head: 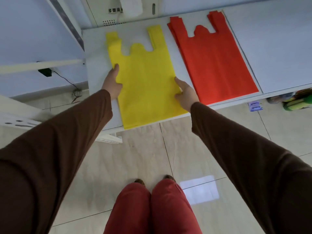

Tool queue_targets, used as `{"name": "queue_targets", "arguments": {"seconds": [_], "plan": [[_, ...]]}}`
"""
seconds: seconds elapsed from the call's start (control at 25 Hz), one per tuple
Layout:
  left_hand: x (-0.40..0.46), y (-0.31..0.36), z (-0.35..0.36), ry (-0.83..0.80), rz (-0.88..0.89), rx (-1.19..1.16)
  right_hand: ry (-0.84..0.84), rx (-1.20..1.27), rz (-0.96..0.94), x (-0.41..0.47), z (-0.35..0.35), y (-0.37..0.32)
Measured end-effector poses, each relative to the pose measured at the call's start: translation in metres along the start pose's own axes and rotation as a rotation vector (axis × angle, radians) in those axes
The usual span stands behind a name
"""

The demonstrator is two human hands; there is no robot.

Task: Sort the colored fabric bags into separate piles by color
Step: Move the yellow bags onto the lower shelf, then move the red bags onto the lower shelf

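Note:
A pile of yellow fabric bags (146,78) lies flat on the white table (98,76), handles pointing away from me, its near end hanging a little over the front edge. To its right lies a separate pile of red bags (214,65), also flat. My left hand (112,81) grips the left edge of the yellow pile, thumb on top. My right hand (185,92) holds the pile's right edge, fingers on the fabric. Neither hand touches the red pile.
A white device with a cable (130,5) stands at the back of the table. A black box with a wire (44,72) hangs at the left. Green and yellow items (297,102) sit under the table at the right. Tiled floor lies below.

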State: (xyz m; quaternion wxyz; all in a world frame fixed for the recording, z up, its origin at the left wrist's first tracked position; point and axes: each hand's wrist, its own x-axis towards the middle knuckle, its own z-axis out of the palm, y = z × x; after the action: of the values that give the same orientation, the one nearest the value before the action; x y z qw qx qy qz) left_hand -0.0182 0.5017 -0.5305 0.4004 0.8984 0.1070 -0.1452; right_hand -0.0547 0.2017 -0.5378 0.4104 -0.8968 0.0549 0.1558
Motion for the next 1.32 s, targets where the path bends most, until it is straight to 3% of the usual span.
{"name": "queue_targets", "arguments": {"seconds": [0.4,0.64,0.88,1.32], "plan": [[0.009,0.003,0.004,0.028,0.033,0.127,0.096,-0.059,-0.044,-0.001,0.004,0.002],[-0.045,0.030,-0.002,0.116,-0.010,0.253,0.112,-0.199,-0.015,-0.037,-0.021,-0.010],[-0.156,0.131,-0.013,-0.018,0.214,0.344,0.120,-0.277,-0.068,-0.129,-0.103,-0.052],[-0.332,0.335,-0.033,-0.013,0.603,0.331,0.371,-0.365,-0.268,-0.301,-0.300,-0.105]]}}
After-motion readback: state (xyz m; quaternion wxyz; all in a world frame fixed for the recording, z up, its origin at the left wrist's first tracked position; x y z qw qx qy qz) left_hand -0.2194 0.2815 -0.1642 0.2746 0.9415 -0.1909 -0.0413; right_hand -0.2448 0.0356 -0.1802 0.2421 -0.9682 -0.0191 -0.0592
